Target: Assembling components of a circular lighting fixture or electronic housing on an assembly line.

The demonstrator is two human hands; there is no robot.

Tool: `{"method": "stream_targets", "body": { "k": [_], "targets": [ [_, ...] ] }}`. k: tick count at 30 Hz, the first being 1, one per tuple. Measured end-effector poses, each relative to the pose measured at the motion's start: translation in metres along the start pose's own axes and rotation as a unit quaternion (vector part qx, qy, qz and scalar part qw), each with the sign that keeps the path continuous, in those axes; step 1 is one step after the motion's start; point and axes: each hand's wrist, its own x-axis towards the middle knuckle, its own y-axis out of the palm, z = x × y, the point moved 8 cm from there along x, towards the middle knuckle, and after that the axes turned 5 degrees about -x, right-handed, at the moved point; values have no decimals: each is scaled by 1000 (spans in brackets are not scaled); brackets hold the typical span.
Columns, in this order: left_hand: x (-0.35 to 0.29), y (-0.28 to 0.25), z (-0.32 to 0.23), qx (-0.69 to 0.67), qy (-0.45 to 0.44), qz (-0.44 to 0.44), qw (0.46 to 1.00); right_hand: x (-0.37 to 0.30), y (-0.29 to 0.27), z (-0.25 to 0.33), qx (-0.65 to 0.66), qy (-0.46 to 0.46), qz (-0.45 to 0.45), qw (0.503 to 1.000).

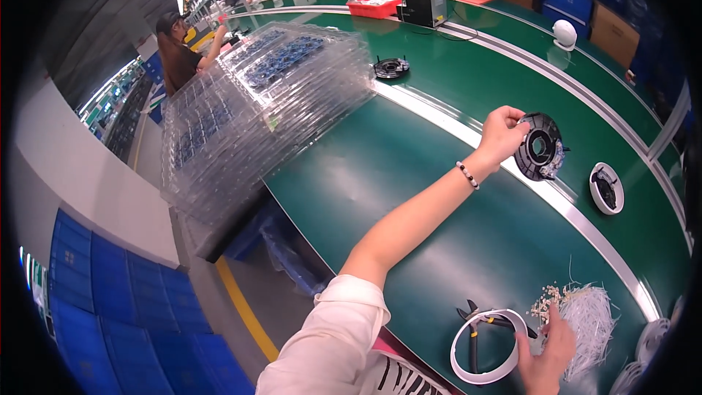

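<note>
Raised over the pale rail beside the conveyor, my left hand (502, 134) pinches the edge of a round black plastic housing (528, 155) with a hole in its middle and small wires along one side. My right hand (547, 355) is low over the work table, thumb and fingers apart, with no object visible in its grasp. Its thumb is close to a white ring (456, 355); whether they touch I cannot tell. Cutting pliers (474, 340) with black and yellow handles lie partly inside the ring. Beyond the fingers are small beige pieces (545, 301) and a heap of thin white strips (591, 325).
Stacked clear plastic trays (270, 102) fill the left end of the table. On the green conveyor (468, 73) stand another black housing (391, 67), a white bowl-shaped shell (607, 189) and a white rounded unit (564, 34). A black box-shaped device (425, 7) and red bin (374, 6) stand farther back. Several people work beyond.
</note>
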Motion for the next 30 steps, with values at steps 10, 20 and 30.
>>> {"method": "stream_targets", "body": {
  "k": [10, 20, 30],
  "targets": [
    [-18, 10, -15, -83, -31, 10, 996, 1, 10, 64, 92, -155, 214, 960],
    [-60, 39, -10, -138, 5, -21, 990, 28, -46, 14, 324, -143, 13, 935],
    [-160, 145, 8, -272, -199, 327, 883, 61, -37, -64, 376, 23, -270, 886]
  ]
}}
